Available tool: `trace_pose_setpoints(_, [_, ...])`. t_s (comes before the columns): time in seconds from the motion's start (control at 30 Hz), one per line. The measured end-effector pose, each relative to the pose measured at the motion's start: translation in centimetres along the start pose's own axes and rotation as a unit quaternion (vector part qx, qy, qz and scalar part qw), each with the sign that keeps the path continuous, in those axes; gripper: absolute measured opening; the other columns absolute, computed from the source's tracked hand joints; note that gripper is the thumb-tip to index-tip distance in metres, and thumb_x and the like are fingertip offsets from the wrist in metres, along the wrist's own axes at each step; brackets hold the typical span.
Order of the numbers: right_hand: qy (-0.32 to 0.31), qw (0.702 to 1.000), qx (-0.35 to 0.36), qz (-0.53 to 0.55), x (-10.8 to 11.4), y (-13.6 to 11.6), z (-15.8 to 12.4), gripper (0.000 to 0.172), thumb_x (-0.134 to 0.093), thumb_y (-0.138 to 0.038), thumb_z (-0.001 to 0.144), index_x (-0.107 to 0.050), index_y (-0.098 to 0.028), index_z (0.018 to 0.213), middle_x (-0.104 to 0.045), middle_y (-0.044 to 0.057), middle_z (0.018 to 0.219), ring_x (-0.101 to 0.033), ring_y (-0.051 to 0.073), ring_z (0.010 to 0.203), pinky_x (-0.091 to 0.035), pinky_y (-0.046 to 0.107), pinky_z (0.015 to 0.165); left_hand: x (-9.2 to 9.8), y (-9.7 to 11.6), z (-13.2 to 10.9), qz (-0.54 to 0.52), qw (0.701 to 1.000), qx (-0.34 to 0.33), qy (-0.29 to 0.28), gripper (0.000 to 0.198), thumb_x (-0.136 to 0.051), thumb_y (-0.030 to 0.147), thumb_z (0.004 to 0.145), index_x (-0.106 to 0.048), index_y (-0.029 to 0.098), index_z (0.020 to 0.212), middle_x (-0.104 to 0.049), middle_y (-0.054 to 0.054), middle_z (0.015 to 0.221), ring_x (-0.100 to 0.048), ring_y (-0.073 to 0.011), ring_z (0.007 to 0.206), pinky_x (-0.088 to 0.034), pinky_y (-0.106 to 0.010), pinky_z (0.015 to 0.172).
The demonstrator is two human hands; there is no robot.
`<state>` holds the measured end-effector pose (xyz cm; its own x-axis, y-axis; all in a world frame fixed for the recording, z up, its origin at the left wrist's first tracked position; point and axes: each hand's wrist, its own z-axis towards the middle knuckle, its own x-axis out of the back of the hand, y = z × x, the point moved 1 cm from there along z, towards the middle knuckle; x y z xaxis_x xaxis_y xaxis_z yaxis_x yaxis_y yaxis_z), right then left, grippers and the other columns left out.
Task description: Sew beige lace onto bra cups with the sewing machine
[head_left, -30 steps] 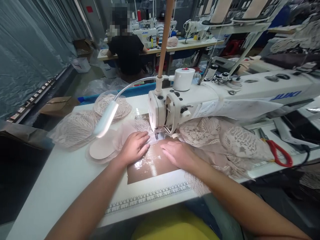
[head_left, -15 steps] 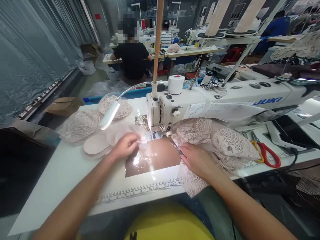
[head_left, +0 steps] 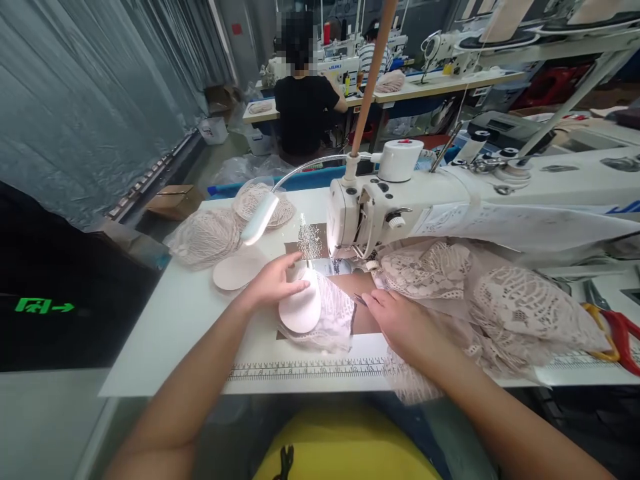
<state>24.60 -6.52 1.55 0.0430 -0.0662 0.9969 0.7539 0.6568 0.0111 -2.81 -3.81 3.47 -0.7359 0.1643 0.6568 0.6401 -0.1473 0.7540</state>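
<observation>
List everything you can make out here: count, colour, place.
Sewing machine: one near, white, centre-right; more behind
Lamp: one, white, left of machine
Table: one, white, centre
Lace piece: one, pale, before the machine
Oval pads: two, off-white, on lace piece and farther left
Lace stacks: two, beige, back left
Bunched lace: count unclear, beige, beneath machine arm
Sheet: one, brown, under lace piece
Ruler scale: one, black, front edge
Scissors: apparently one, red-and-yellow, right edge
Exit sign: one, green, far left
People: two, black and striped tops, background
Small tool: one, dark, right of lace piece
Left hand: one, bare, at nearer pad
Right hand: one, bare, holding small tool
</observation>
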Motion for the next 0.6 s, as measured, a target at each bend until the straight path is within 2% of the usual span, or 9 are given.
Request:
trace_pose_setpoints(0.07, [-0.014, 0.999, -0.031, -0.001, 0.0, 0.3, 0.0, 0.049, -0.043, 0.008, 0.072, -0.062, -0.008, 0.115, -0.067, 0.015, 0.100, -0.064, 0.026, 0.090, -0.053, 0.038, 0.076, -0.2, -1.2, 0.7, -0.061, 0.997, 0.050, -0.025, 0.069, -0.071, 0.040, 0.073, -0.050, 0.013, 0.133, -0.058, -0.017, 0.126, -0.056, -0.0308, 0.115, -0.046, -0.044, 0.095])
trace_pose_setpoints(0.13, [-0.017, 0.998, -0.055, 0.020, 0.0, 0.9, -0.2, 0.042, -0.042, 0.003, 0.079, -0.062, -0.008, 0.115, -0.068, 0.016, 0.102, -0.065, 0.026, 0.091, -0.054, 0.038, 0.076, -0.6, -1.7, 0.8, -0.142, 0.986, 0.072, -0.046, 0.059, -0.071, 0.038, 0.074, -0.056, 0.012, 0.125, -0.063, -0.015, 0.117, -0.061, -0.0274, 0.105, -0.049, -0.039, 0.087])
trace_pose_setpoints(0.23, [0.002, 0.996, -0.062, 0.068, 0.5, 1.5, -0.7, 0.039, -0.036, -0.005, 0.087, -0.061, -0.009, 0.117, -0.070, 0.015, 0.106, -0.067, 0.026, 0.093, -0.055, 0.038, 0.074, -1.3, -1.6, 0.3, -0.247, 0.962, 0.085, -0.080, 0.042, -0.071, 0.037, 0.074, -0.064, 0.013, 0.108, -0.068, -0.010, 0.099, -0.064, -0.0216, 0.087, -0.051, -0.030, 0.073])
trace_pose_setpoints(0.33, [0.028, 0.990, -0.041, 0.133, 1.5, 1.5, -0.8, 0.040, -0.033, -0.014, 0.092, -0.056, -0.012, 0.125, -0.068, 0.014, 0.112, -0.067, 0.023, 0.096, -0.055, 0.036, 0.075, -1.7, -1.0, -0.2, -0.317, 0.937, 0.109, -0.100, 0.037, -0.074, 0.038, 0.071, -0.067, 0.013, 0.097, -0.067, -0.007, 0.087, -0.063, -0.0176, 0.075, -0.048, -0.025, 0.063])
trace_pose_setpoints(0.47, [0.050, 0.974, -0.035, 0.216, 2.7, 0.5, 0.7, 0.035, -0.035, -0.027, 0.096, -0.057, -0.022, 0.122, -0.066, 0.008, 0.117, -0.064, 0.022, 0.103, -0.053, 0.033, 0.078, -1.8, -0.2, -0.5, -0.353, 0.919, 0.121, -0.129, 0.033, -0.075, 0.040, 0.071, -0.068, 0.013, 0.089, -0.066, -0.006, 0.083, -0.061, -0.0152, 0.071, -0.046, -0.024, 0.060])
trace_pose_setpoints(0.6, [0.035, 0.962, -0.060, 0.266, 2.8, -0.2, 2.7, 0.033, -0.033, -0.028, 0.097, -0.061, -0.021, 0.114, -0.066, 0.008, 0.116, -0.063, 0.022, 0.103, -0.050, 0.034, 0.081, -1.7, -0.1, -0.6, -0.350, 0.916, 0.119, -0.156, 0.032, -0.074, 0.041, 0.072, -0.070, 0.012, 0.085, -0.066, -0.005, 0.077, -0.058, -0.0139, 0.068, -0.045, -0.024, 0.061])
